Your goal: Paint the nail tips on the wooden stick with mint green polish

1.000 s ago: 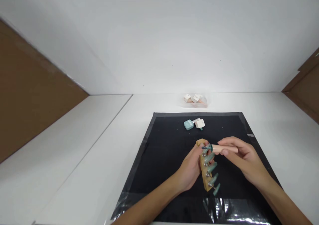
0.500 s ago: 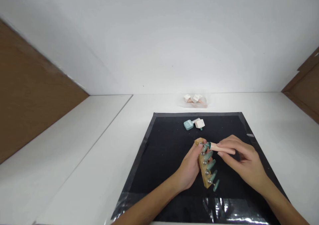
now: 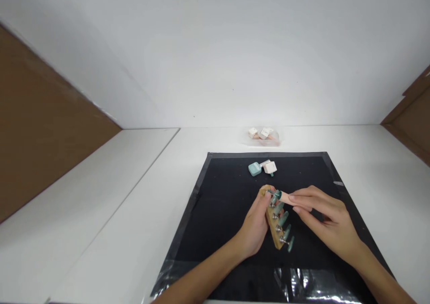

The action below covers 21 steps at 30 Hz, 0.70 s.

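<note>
Fingers (image 3: 304,199) of the right hand (image 3: 331,225) pinched together on a pale brush handle (image 3: 289,198), teal-tipped end laid against the topmost nail (image 3: 277,195). Left hand (image 3: 254,225) wrapped around the far side of the wooden holder (image 3: 273,221), thumb near its upper end, keeping it tilted just above the black mat (image 3: 221,205) on the tabletop (image 3: 141,196). Five teal nails on metal pegs down the holder's length, all looking coated. Painting step in hand, judged at the top nail. Next move calls for a light, steady stroke along that nail without touching its neighbour just below, holder kept firm. Open teal bottle (image 3: 255,168) with a white cap (image 3: 270,167) beside it, lying farther back on the mat; small clear tray (image 3: 262,134) with more bottles beyond, well apart.
</note>
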Available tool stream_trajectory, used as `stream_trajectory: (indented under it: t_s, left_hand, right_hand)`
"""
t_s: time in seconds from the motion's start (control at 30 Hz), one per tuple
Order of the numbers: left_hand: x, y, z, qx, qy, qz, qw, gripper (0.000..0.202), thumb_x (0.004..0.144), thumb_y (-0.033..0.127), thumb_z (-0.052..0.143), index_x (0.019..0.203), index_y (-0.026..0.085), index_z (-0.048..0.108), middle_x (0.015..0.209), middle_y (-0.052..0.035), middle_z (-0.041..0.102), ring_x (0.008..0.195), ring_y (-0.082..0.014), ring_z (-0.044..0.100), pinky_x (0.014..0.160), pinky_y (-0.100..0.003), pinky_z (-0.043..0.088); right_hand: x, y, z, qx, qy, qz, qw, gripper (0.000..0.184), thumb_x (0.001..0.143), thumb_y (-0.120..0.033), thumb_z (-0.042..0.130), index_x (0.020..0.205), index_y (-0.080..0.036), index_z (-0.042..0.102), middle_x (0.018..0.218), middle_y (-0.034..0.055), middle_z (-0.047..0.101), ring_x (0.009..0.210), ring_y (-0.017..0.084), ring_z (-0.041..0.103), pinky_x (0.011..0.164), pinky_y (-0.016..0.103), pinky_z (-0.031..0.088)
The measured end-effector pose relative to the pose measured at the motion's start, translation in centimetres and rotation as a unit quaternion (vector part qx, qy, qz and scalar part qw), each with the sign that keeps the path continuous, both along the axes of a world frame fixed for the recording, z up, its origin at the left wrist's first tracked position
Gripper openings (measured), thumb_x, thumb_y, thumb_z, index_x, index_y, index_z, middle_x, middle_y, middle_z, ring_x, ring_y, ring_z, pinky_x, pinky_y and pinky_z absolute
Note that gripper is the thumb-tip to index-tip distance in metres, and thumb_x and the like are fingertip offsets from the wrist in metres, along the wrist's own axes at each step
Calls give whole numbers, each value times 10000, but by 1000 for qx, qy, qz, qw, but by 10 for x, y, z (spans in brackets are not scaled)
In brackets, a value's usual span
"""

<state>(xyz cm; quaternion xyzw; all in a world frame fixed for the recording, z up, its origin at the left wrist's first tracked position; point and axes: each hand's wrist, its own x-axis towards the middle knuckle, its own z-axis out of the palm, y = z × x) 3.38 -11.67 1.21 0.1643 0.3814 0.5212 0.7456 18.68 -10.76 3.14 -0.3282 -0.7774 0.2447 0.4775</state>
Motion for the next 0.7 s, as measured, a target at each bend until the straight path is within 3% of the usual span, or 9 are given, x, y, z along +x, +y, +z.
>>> stream_trajectory:
  t_s: [0.47, 0.7]
  left_hand:
    - [2, 0, -3, 5, 7, 27, 1000, 476, 507, 516, 821, 791, 205, 600, 708, 45, 592, 737, -139, 565, 756, -274, 444]
    - [2, 0, -2, 22, 12, 19, 999, 466, 537, 524, 802, 792, 204, 580, 699, 49, 577, 699, -133, 558, 702, -269, 439]
  right_hand:
    - [0, -1, -5, 77, -38, -36, 996, 273, 805, -12, 567, 891, -233, 702, 852, 58, 683, 724, 160, 641, 550, 258, 556]
    - [0, 0, -3, 107, -43, -27, 993, 296, 800, 21, 562, 899, -221, 699, 851, 59, 663, 735, 156, 604, 558, 264, 537]
